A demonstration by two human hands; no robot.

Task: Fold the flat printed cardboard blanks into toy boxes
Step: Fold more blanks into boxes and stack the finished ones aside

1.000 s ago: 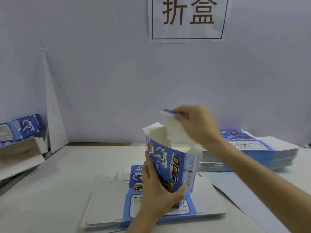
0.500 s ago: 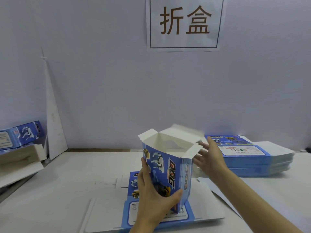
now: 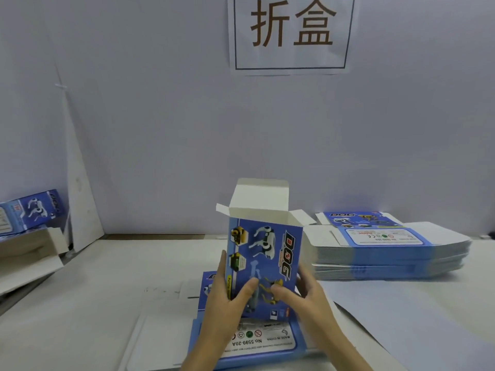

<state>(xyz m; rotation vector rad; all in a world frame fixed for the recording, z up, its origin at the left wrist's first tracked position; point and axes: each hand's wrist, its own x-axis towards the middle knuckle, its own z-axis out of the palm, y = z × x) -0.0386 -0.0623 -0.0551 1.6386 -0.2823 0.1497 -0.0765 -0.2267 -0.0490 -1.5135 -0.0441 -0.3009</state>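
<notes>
The blue DOG toy box [image 3: 265,261] stands upright, top flaps open, over a flat blank [image 3: 257,341] on the tabletop [image 3: 80,303]. The left hand [image 3: 225,303] and right hand [image 3: 308,298] grip its lower sides, fingers [image 3: 221,269] round the edges and thumbs pressing the front. A stack of blanks [image 3: 388,253] lies to the right.

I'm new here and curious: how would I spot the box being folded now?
Below the white wall sign with brown characters, on the white table, the left hand and right hand hold a blue printed cardboard box. Unlike the flat blue blanks stacked beside it, it stands upright, top flaps open.
</notes>
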